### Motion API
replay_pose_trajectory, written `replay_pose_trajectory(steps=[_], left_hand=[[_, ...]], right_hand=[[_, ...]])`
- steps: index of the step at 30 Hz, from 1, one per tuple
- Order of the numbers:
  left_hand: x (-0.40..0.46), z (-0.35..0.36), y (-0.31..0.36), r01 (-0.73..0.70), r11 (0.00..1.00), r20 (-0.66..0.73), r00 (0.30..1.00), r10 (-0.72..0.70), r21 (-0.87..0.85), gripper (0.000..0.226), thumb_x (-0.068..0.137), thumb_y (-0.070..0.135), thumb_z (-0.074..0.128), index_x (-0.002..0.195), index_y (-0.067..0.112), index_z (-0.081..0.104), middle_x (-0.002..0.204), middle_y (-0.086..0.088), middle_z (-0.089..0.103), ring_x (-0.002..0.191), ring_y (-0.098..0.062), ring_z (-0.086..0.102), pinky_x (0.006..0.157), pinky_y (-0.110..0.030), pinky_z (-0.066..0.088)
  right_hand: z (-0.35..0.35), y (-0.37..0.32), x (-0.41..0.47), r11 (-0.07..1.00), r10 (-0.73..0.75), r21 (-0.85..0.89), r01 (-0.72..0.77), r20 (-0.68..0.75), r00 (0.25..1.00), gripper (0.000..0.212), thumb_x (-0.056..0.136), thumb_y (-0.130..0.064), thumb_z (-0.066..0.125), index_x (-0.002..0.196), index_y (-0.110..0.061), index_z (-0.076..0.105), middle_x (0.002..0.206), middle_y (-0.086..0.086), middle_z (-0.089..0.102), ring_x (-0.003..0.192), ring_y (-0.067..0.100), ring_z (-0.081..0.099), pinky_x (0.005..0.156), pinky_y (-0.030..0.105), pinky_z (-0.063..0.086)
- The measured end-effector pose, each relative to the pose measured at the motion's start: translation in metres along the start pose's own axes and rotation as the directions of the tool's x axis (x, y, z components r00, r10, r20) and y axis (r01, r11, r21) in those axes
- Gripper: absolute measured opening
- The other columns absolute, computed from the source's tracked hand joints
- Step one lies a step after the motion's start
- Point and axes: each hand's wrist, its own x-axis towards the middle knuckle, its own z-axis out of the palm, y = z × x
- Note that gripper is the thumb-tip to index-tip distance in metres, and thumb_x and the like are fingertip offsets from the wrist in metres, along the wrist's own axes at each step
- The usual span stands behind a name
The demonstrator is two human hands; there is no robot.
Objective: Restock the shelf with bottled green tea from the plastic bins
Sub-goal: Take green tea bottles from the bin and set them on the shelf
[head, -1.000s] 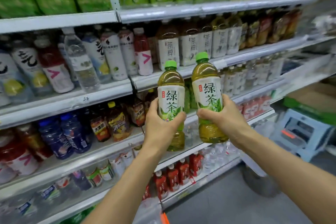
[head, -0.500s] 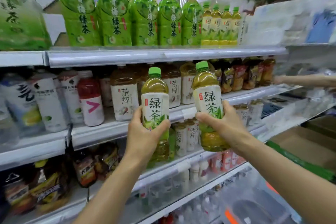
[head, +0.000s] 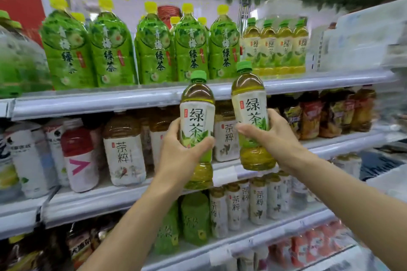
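Clear plastic was what both small tea bottles were made of, each with a round green cap, a white paper label and yellow-green tea inside. The left bottle [head: 197, 125] was held upright by the left hand [head: 184, 152], whose fingers and thumb were curled round its label. The right bottle [head: 251, 116] was held a bit higher and tipped a little to the left by the right hand [head: 267, 136], also wrapped round its middle. Both arms were stretched forward and up. The 2 bottles were kept just in front of the top shelf [head: 110, 100], where big green bottles [head: 152, 50] and 4 matching small ones [head: 277, 48] were lined up.
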Motion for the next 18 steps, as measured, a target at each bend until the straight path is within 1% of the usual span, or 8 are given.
replay_pose_trajectory(steps=[3, 5, 6, 8, 10, 12, 16, 18], left_hand=[[0.013, 0.044, 0.005, -0.030, 0.999, -0.045, 0.999, 0.028, -0.026, 0.046, 0.081, 0.021, 0.081, 0.105, 0.046, 0.050, 0.100, 0.016, 0.067, 0.081, 0.006, 0.067, 0.058, -0.009, 0.050], [0.023, 0.078, 0.009, -0.040, 0.999, -0.079, 0.996, 0.037, -0.036, 0.043, 0.080, 0.018, 0.081, 0.100, 0.044, 0.054, 0.097, 0.014, 0.069, 0.083, 0.002, 0.068, 0.058, -0.010, 0.051], [0.029, 0.095, 0.011, -0.040, 0.998, -0.093, 0.995, 0.036, -0.041, 0.041, 0.080, 0.017, 0.081, 0.100, 0.042, 0.055, 0.096, 0.012, 0.070, 0.084, -0.001, 0.069, 0.059, -0.011, 0.052], [0.041, 0.126, 0.016, -0.041, 0.998, -0.114, 0.993, 0.035, -0.050, 0.040, 0.080, 0.015, 0.081, 0.100, 0.039, 0.056, 0.095, 0.011, 0.070, 0.080, 0.002, 0.069, 0.058, -0.011, 0.051], [0.052, 0.152, 0.020, -0.040, 0.998, -0.133, 0.991, 0.034, -0.048, 0.039, 0.080, 0.016, 0.081, 0.101, 0.038, 0.057, 0.093, 0.011, 0.071, 0.075, 0.006, 0.067, 0.058, -0.010, 0.051], [0.063, 0.173, 0.023, -0.042, 0.998, -0.163, 0.986, 0.035, -0.042, 0.038, 0.079, 0.017, 0.082, 0.101, 0.037, 0.058, 0.091, 0.012, 0.071, 0.075, 0.006, 0.068, 0.059, -0.011, 0.052], [0.081, 0.200, 0.029, -0.044, 0.998, -0.213, 0.976, 0.036, -0.033, 0.040, 0.079, 0.018, 0.082, 0.110, 0.031, 0.060, 0.097, 0.008, 0.073, 0.082, -0.002, 0.070, 0.066, -0.016, 0.055], [0.090, 0.208, 0.032, -0.044, 0.999, -0.222, 0.974, 0.038, -0.023, 0.044, 0.080, 0.020, 0.081, 0.116, 0.029, 0.059, 0.100, 0.007, 0.073, 0.088, -0.008, 0.071, 0.073, -0.023, 0.059]], right_hand=[[-0.041, 0.007, 0.031, 0.999, -0.050, 0.008, 0.049, 0.064, 0.997, 0.048, 0.075, -0.030, 0.081, 0.115, -0.023, 0.055, 0.103, -0.005, 0.069, 0.084, -0.001, 0.068, 0.066, 0.015, 0.053], [-0.071, 0.009, 0.055, 0.996, -0.085, -0.011, 0.086, 0.089, 0.992, 0.047, 0.076, -0.032, 0.081, 0.115, -0.024, 0.057, 0.102, -0.005, 0.069, 0.086, 0.002, 0.068, 0.067, 0.015, 0.051], [-0.085, 0.008, 0.068, 0.994, -0.101, -0.017, 0.104, 0.105, 0.989, 0.046, 0.076, -0.034, 0.080, 0.115, -0.026, 0.057, 0.102, -0.006, 0.069, 0.087, 0.001, 0.067, 0.067, 0.014, 0.050], [-0.111, 0.006, 0.095, 0.991, -0.127, -0.016, 0.131, 0.130, 0.983, 0.044, 0.077, -0.036, 0.079, 0.113, -0.029, 0.055, 0.100, -0.010, 0.068, 0.084, -0.004, 0.066, 0.066, 0.011, 0.048], [-0.130, 0.004, 0.122, 0.987, -0.159, -0.007, 0.162, 0.140, 0.977, 0.050, 0.076, -0.038, 0.079, 0.118, -0.028, 0.054, 0.103, -0.010, 0.069, 0.087, -0.002, 0.065, 0.069, 0.014, 0.047], [-0.145, 0.000, 0.150, 0.979, -0.201, 0.010, 0.201, 0.137, 0.970, 0.053, 0.075, -0.039, 0.080, 0.120, -0.024, 0.054, 0.104, -0.009, 0.069, 0.089, 0.002, 0.066, 0.074, 0.017, 0.049], [-0.159, -0.009, 0.196, 0.969, -0.243, 0.078, 0.234, 0.131, 0.961, 0.053, 0.076, -0.035, 0.081, 0.120, -0.020, 0.054, 0.103, -0.008, 0.068, 0.095, 0.005, 0.064, 0.083, 0.022, 0.049], [-0.161, -0.010, 0.218, 0.966, -0.248, 0.114, 0.234, 0.130, 0.960, 0.056, 0.076, -0.031, 0.082, 0.122, -0.018, 0.054, 0.107, -0.005, 0.068, 0.098, 0.009, 0.065, 0.087, 0.025, 0.051]])
